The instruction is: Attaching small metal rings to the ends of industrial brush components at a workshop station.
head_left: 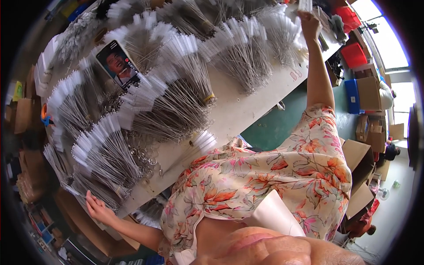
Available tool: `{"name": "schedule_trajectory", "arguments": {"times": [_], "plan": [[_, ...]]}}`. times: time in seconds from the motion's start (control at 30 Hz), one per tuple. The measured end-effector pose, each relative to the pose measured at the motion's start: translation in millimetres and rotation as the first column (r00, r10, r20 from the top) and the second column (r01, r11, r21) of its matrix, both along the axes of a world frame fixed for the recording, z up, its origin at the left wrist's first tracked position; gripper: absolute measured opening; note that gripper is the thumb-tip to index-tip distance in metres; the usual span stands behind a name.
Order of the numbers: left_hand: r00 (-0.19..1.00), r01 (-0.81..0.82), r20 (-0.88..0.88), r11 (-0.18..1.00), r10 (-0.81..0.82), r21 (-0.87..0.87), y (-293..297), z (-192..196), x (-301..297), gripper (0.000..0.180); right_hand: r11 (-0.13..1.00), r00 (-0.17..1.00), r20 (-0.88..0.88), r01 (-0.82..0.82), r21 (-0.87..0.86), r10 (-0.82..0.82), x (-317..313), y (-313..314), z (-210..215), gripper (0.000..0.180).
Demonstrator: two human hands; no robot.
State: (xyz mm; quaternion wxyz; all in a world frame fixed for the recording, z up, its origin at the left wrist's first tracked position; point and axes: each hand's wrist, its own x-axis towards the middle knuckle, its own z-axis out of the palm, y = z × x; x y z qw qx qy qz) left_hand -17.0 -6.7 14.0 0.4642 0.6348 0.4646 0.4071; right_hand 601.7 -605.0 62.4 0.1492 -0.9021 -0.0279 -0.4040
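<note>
Bundles of thin wire brushes [247,48] with white bristle heads and looped metal handles cover much of the table [247,112]. My right hand [310,25] is stretched far out to the table's far right end, its fingers closed around a white-bristled piece [304,5] that looks like one or more brushes. At the near left edge, beside a bundle of brushes [104,154], my left hand [100,210] has its fingers drawn together. A thin pale strip runs from its fingertips; I cannot make out what it is.
A phone [117,64] with a lit screen leans among the bundles. Orange-handled scissors [45,115] lie at the left edge. Red bins [353,55], a blue box [352,97] and cardboard boxes [369,92] stand to the right. Other people are farther off at right.
</note>
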Motion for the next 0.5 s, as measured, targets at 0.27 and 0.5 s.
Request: {"name": "schedule_trajectory", "arguments": {"times": [0.27, 0.5], "plan": [[0.879, 0.340, 0.370, 0.939, -0.300, -0.046, -85, 57, 91, 0.023, 0.053, 0.312, 0.171, -0.597, 0.800, 0.935, -141, 200, 84, 0.033], [0.619, 0.684, 0.284, 0.680, -0.732, 0.264, -143, 68, 160, 0.016, -0.301, -0.419, 0.200, -0.193, 0.934, 0.886, -343, 359, 45, 0.013]]}}
